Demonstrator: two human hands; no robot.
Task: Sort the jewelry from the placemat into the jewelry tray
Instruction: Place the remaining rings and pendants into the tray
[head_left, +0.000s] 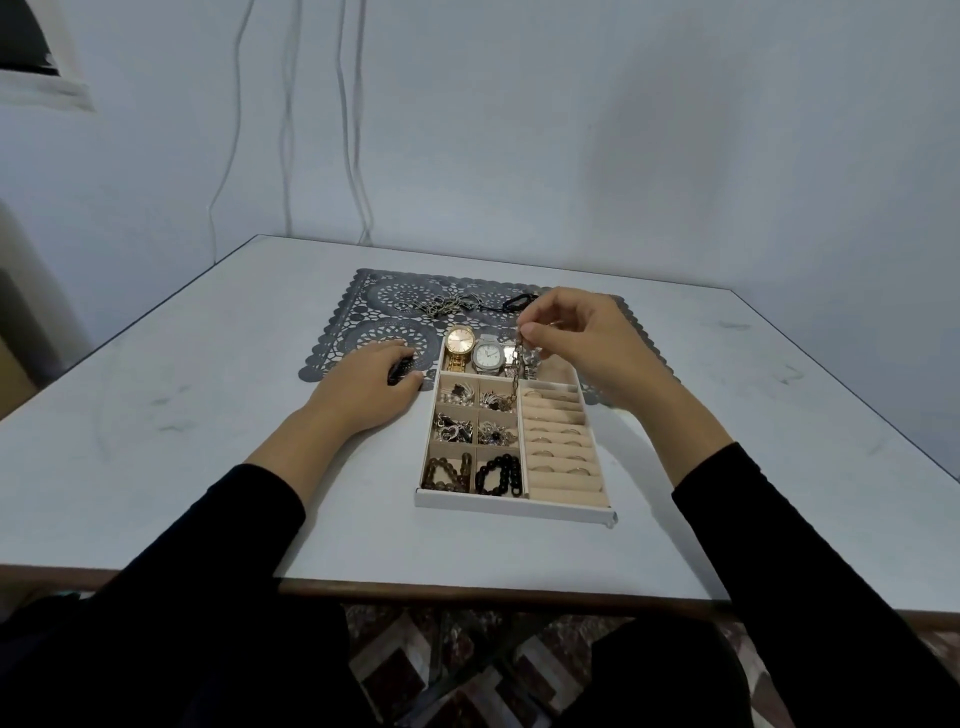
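— White walls, beige lining: that is the jewelry tray (514, 506) on the pale table (208, 467). What is in it?

— The long far compartment holds a gold watch (460, 343) and a silver watch (488, 356) side by side. Below them are 6 small cells in 2 columns. The 4 farther ones hold mixed small metal and dark pieces, too small to name. The near-left cell holds a brown bead bracelet (447, 473), the near-right one a black bead bracelet (498, 475). The tray's right side is ridged, with rings (561, 431) set in the slots.

— And the chain (514, 374)?

— It hangs straight down above the tray, long axis vertical. Its top is pinched between thumb and fingertips of the right hand (576, 332). Its lower end points down at the far-right small cell; whether it touches I cannot tell.

— The left hand (363, 384)?

— Just left of the tray, on the edge of the grey lace placemat (363, 312), fingers curled round a small dark piece (402, 370).

— Anything beyond the tray?

— A tangle of chains (441, 304) and a dark band (519, 301) on the placemat.
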